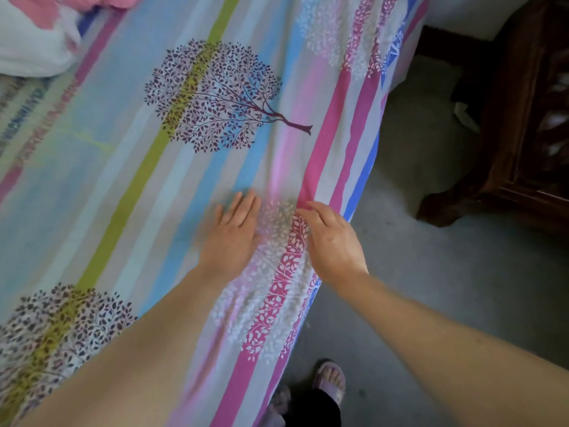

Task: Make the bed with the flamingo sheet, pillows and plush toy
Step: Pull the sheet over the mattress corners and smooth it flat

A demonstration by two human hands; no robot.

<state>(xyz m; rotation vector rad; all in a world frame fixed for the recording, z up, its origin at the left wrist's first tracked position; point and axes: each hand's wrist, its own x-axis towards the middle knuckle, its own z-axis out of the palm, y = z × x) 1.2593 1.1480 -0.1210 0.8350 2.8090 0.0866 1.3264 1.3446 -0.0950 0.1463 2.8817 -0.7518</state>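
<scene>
A striped sheet (pixel 172 155) with tree prints in purple, white and pink covers the bed and hangs over its right edge. My left hand (pixel 231 234) lies flat on the sheet, fingers spread, blurred by motion. My right hand (pixel 331 238) rests close beside it near the bed's right edge, fingers bent, fingertips touching a pink stripe where the cloth folds. A white and pink bundle of cloth (pixel 37 35) lies at the top left corner of the bed. No plush toy is in view.
Grey floor (pixel 431 257) runs along the bed's right side. A dark carved wooden cabinet (pixel 508 149) stands at the right, close to the bed. My sandalled feet (pixel 329 380) are on the floor by the bed edge.
</scene>
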